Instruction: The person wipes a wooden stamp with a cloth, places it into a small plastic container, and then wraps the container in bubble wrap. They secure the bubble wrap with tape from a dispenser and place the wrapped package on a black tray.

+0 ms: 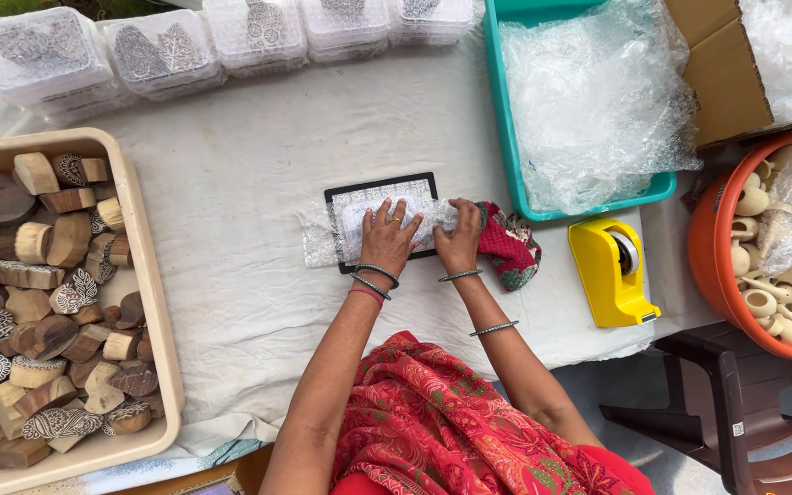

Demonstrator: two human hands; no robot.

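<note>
A white-covered desk [258,183] holds everything within arm's reach. At left, one beige tray [153,302] is heaped with carved wooden blocks [48,302], too many to count. One teal bin [506,119] stores bubble wrap [598,101]; one orange tub [712,266] holds knobs [781,284]. One yellow tape dispenser [611,270] waits nearby. Centre: a black-edged pad [346,197] steadies a wrapped bundle [359,218], left hand [387,240] flat on it, right hand [460,240] pinching the wrap's end.

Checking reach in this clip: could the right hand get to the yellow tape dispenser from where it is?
Probably yes. The right hand rests on the bubble wrap, and the tape dispenser sits just beyond, with only the red cloth lying low between them.
</note>
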